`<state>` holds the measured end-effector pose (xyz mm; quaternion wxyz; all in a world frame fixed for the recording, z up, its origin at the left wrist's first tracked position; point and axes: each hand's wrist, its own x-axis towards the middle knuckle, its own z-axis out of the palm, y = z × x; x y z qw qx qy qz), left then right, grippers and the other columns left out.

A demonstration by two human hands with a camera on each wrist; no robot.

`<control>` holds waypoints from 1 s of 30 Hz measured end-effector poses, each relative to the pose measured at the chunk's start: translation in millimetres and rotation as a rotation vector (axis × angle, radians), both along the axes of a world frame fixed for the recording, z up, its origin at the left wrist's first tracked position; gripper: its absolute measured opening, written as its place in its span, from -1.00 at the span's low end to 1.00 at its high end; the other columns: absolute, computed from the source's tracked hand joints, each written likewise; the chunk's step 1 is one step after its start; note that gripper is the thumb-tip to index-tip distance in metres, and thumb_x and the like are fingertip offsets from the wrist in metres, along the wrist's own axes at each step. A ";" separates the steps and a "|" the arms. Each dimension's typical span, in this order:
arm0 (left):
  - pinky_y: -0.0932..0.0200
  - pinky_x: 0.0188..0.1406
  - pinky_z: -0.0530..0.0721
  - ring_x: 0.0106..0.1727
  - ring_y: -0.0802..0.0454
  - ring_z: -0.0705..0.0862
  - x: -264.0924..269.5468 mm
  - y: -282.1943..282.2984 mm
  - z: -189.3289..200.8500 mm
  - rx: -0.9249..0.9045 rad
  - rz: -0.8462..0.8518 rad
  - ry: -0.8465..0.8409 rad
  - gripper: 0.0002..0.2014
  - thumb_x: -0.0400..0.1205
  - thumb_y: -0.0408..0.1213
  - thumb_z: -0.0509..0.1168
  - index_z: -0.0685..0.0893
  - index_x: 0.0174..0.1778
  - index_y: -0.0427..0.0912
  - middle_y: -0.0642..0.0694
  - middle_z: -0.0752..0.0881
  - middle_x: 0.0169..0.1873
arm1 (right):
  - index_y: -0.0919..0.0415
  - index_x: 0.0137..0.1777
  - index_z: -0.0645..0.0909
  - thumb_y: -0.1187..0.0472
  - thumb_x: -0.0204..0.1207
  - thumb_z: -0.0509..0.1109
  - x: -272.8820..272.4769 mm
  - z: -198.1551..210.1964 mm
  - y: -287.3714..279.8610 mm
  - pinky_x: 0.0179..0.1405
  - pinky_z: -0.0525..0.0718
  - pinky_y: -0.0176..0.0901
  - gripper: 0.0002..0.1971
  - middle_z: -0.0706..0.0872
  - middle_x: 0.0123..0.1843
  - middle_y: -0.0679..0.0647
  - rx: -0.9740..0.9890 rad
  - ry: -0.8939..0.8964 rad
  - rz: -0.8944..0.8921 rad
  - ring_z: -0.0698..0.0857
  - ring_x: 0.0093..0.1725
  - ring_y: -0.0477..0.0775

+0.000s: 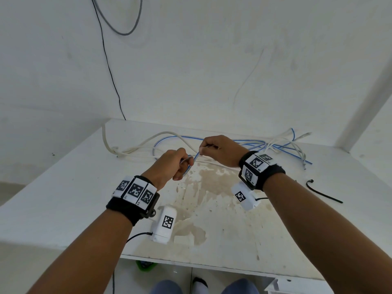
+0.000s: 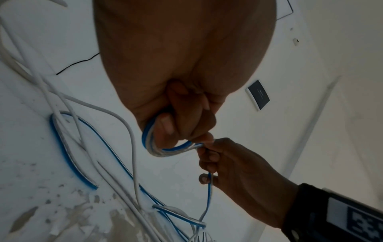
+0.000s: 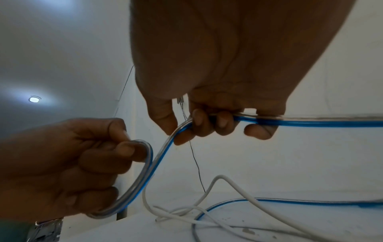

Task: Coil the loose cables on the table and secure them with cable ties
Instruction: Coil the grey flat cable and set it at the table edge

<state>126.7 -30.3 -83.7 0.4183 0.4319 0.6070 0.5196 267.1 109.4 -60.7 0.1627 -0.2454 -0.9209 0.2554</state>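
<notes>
Both hands are raised a little above the white table (image 1: 70,200). My left hand (image 1: 176,164) grips a small loop of the blue-and-clear flat cable (image 2: 165,149), which curves round its curled fingers (image 3: 124,149). My right hand (image 1: 214,148) pinches the same blue cable (image 3: 311,122) just right of the left hand, fingers curled round it. The rest of the blue cable (image 1: 244,143) trails back over the table, tangled with white cables (image 1: 148,141). A black cable tie (image 1: 322,193) lies on the table to the right of my right forearm.
White walls close off the table at the back and left, with a black wire (image 1: 110,66) and a grey wire (image 1: 127,32) hanging on the wall. A stained, peeling patch (image 1: 203,200) marks the table's middle. My feet and a green object (image 1: 146,266) show below the front edge.
</notes>
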 end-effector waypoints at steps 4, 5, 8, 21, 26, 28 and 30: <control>0.23 -0.54 0.21 -0.62 0.11 0.24 -2.1 7.3 -4.3 -0.017 0.037 0.079 -0.64 0.72 -0.35 -0.03 0.59 -0.29 -0.31 0.00 0.33 -0.60 | 0.10 -0.10 0.76 0.14 0.62 0.44 -2.2 0.9 -1.5 0.00 0.65 -0.21 -0.89 0.78 -0.19 -0.12 0.099 0.021 0.026 0.72 -0.14 -0.10; 0.23 -0.54 0.24 -0.60 0.12 0.28 -3.0 9.4 -6.7 -0.021 0.050 0.110 -0.63 0.72 -0.34 -0.01 0.61 -0.30 -0.30 0.02 0.38 -0.61 | 0.09 -0.10 0.77 0.12 0.61 0.44 -2.6 2.2 -2.8 -0.02 0.65 -0.17 -0.89 0.76 -0.22 -0.13 0.135 0.009 0.026 0.70 -0.17 -0.10; 0.20 -0.45 0.34 -0.47 0.09 0.42 -4.8 13.6 -15.6 -0.003 0.076 0.300 -0.61 0.75 -0.35 0.00 0.65 -0.30 -0.20 -0.01 0.51 -0.53 | -0.01 -0.14 0.74 0.07 0.57 0.45 -4.6 5.6 -8.7 -0.14 0.62 -0.14 -0.92 0.63 -0.34 -0.20 0.249 -0.030 -0.003 0.59 -0.28 -0.15; 0.12 -0.15 0.65 -0.19 0.11 0.83 -13.7 25.5 -23.6 0.155 0.368 0.460 -0.67 0.78 -0.32 -0.01 0.67 0.02 -0.32 -0.04 0.83 -0.10 | 0.11 0.30 0.67 0.14 0.75 0.14 -25.3 -15.5 -51.5 0.05 0.70 0.12 -0.70 0.77 0.11 0.04 0.370 0.015 -0.062 0.72 0.04 0.16; 0.18 0.01 0.67 -0.02 0.02 0.76 -14.8 29.7 -13.3 0.283 0.518 0.098 -0.69 0.72 -0.42 0.06 0.74 0.09 -0.36 -0.11 0.79 -0.03 | 0.11 0.22 0.53 0.17 0.75 0.23 -29.7 -22.0 -61.5 -0.14 0.74 0.02 -0.87 0.79 0.04 -0.02 0.063 0.182 -0.044 0.80 -0.18 0.11; 0.34 0.00 0.67 0.06 0.12 0.79 -14.3 26.7 -7.4 0.360 0.529 -0.064 -0.67 0.75 -0.41 0.03 0.69 0.23 -0.31 -0.09 0.78 0.11 | 0.09 0.16 0.44 0.15 0.77 0.21 -27.5 -23.0 -65.2 -0.43 0.68 -0.09 -0.94 0.77 -0.14 -0.08 -0.092 0.181 -0.015 0.75 -0.41 0.07; 0.23 0.17 0.68 0.07 0.13 0.81 -15.2 25.2 -4.2 0.406 0.495 -0.170 -0.67 0.78 -0.41 -0.02 0.61 0.31 -0.28 -0.11 0.77 0.20 | 0.10 0.13 0.41 0.12 0.78 0.21 -25.6 -26.5 -64.2 -0.48 0.63 -0.11 -0.93 0.75 -0.23 -0.12 -0.103 0.171 -0.005 0.64 -0.50 0.03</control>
